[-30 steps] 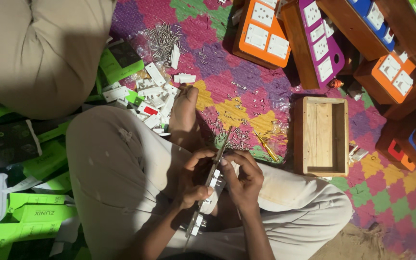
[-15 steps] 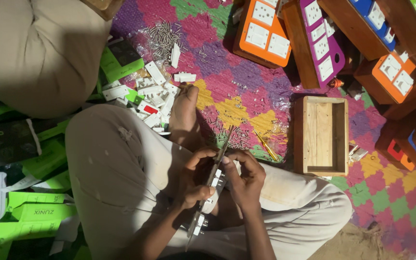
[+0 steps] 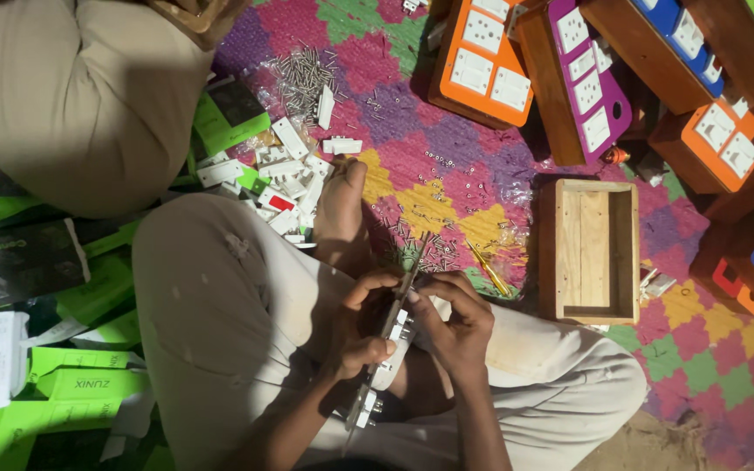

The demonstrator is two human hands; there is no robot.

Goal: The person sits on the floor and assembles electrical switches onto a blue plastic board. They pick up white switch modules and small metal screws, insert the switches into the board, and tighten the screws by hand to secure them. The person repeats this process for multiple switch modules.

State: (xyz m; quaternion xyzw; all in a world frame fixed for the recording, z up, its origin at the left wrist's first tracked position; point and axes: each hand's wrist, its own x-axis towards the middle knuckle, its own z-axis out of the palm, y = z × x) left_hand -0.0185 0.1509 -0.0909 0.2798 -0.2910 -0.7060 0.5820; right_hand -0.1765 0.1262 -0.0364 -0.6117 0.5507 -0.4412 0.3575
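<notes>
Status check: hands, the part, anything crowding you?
Left hand and right hand both grip switch strip over lap. Loose screws on mat ahead, clear of hands.

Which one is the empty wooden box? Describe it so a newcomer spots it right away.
Start from the patterned mat of pink, purple, yellow and green. Right of the seated person's knee lies a shallow open wooden box, plain and unpainted, showing only its bare plank bottom. Unlike the boxes above it with orange and purple panels of white switches, it has no panel at all.
</notes>
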